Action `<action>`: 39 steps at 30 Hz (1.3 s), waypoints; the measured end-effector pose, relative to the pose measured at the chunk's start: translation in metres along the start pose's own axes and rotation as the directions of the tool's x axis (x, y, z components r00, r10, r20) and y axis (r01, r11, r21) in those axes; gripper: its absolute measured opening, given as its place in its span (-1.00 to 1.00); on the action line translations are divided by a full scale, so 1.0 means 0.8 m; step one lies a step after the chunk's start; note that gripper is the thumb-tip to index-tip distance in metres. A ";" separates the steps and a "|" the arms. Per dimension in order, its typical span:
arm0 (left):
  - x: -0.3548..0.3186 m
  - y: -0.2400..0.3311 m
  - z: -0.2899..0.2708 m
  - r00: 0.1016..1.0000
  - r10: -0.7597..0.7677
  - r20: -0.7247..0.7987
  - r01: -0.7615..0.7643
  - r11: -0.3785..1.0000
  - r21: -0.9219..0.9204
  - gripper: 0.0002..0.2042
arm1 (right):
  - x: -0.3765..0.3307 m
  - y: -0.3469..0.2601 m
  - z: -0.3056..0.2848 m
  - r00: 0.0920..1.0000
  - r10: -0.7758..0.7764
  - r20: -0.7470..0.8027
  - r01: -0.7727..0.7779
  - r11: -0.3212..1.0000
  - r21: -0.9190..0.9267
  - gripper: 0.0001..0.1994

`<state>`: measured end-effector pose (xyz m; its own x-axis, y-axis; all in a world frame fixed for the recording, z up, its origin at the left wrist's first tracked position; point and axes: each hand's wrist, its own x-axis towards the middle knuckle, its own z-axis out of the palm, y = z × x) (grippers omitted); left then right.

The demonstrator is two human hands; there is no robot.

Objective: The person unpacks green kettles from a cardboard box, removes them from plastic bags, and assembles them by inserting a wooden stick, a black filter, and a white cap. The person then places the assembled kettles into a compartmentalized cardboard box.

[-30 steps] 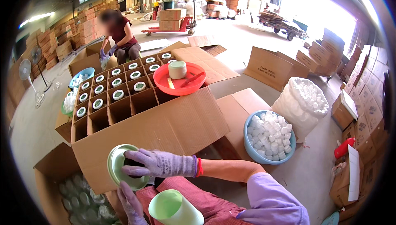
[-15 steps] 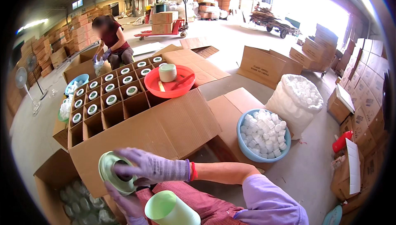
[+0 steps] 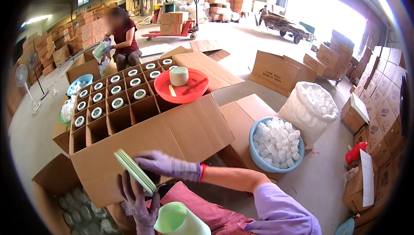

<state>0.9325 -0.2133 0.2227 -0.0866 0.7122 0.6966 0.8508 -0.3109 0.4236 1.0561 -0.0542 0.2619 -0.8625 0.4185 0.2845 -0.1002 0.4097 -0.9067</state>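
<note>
- Where divided carton (image 3: 108,114) stands far left: cells part-filled with white-capped jars (image 3: 117,102).
- Left hand (image 3: 138,202), purple glove: fingers closed under pale green lid (image 3: 134,171).
- Right hand (image 3: 168,165): clasped over same lid, edge-on, above carton flap.
- Green cup (image 3: 179,220) below.
- Red basin (image 3: 181,85) beyond.
- Blue basin (image 3: 276,145), white caps, right.

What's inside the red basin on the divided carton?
In the red basin: a pale green jar standing upright, a yellowish stick and a red tool lying on its floor. The floor under the jar is covered, and the carton cells beneath the basin are hidden.
</note>
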 end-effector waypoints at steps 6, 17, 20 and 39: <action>-0.052 0.007 -0.014 0.909 -0.333 0.249 0.416 0.743 -0.524 -0.62 | 0.097 -0.021 -0.106 0.914 -0.087 -0.396 -0.326 0.420 -0.847 -0.39; -0.132 -0.076 0.039 0.648 -0.138 0.749 0.732 0.385 -0.562 -0.63 | 0.159 0.042 -0.130 0.887 0.185 -0.424 -0.448 0.117 -0.886 -0.43; -0.131 -0.078 0.043 0.532 -0.033 0.846 0.790 -0.342 -0.509 -0.65 | 0.141 0.044 -0.145 0.946 -0.061 -0.318 -0.306 0.153 -0.940 -0.36; -0.082 -0.023 0.025 0.908 -0.164 0.386 0.298 0.901 -0.316 -0.76 | -0.207 -0.118 -0.580 0.056 -0.065 -0.996 -0.922 0.379 -0.077 -0.16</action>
<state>0.9324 -0.2416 0.1578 -0.0183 0.9406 0.3389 0.5768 -0.2669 0.7720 1.4385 0.2140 0.4453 0.4523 0.8043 0.3855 0.7957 -0.1686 -0.5818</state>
